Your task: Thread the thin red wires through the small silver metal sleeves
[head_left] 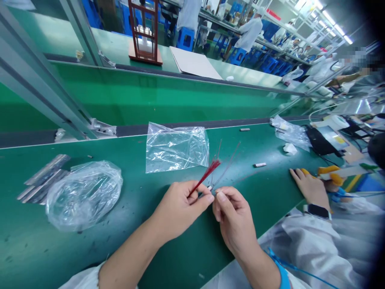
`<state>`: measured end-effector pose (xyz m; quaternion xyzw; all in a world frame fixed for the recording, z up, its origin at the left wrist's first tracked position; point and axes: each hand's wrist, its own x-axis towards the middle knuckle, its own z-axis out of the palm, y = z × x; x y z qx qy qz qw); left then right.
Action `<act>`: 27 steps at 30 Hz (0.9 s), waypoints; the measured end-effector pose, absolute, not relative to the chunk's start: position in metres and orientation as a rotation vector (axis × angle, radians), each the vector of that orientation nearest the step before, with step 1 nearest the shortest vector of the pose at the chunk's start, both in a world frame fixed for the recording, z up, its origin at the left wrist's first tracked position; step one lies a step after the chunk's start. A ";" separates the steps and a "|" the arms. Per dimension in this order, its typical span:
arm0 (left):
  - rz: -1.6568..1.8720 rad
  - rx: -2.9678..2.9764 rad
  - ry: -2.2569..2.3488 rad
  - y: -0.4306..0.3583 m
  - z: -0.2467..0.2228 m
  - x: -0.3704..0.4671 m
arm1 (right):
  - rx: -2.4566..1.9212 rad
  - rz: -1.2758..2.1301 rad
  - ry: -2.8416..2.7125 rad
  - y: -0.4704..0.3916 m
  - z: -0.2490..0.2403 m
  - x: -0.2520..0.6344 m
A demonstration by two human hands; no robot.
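A bundle of thin red wires [208, 173] slants up out of my left hand [184, 206], which is closed around its lower end. Beside the left fingertips sits a small whitish piece [209, 188], with a thin wire [227, 168] running up and away from it. My right hand [234, 216] is closed in a pinch close to the left thumb; what lies between its fingertips is too small to make out. Both hands are just above the green tabletop [168, 249], and a flat clear plastic bag [177, 148] lies beyond them.
Left on the table are a crumpled clear bag [86, 194] and several grey metallic strips [45, 178]. Two small parts [259, 165] lie to the right, near a crumpled white scrap [289, 149]. A co-worker's hand [311, 188] rests at the right. A metal frame post [45, 68] stands left.
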<state>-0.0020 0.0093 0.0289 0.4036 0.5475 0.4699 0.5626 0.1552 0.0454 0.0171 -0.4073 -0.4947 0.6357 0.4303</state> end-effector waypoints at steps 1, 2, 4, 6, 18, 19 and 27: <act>1.105 0.955 1.293 0.009 0.029 -0.002 | -1.018 1.595 -1.245 0.046 0.017 0.157; 1.102 0.959 1.293 0.009 0.029 -0.003 | -1.022 1.608 -1.261 0.046 0.016 0.158; 1.093 0.975 1.286 0.009 0.029 -0.003 | -1.028 1.634 -1.301 0.047 0.015 0.162; 1.082 0.998 1.285 0.008 0.029 -0.003 | -1.037 1.650 -1.348 0.048 0.013 0.166; 1.387 0.581 1.334 0.016 0.030 -0.008 | -1.240 1.207 -1.744 0.064 0.019 0.182; 1.430 0.493 1.301 0.018 0.030 -0.010 | -1.251 1.169 -1.789 0.065 0.018 0.184; 1.483 0.242 1.189 0.020 0.038 -0.013 | -1.203 0.997 -2.035 0.065 0.018 0.180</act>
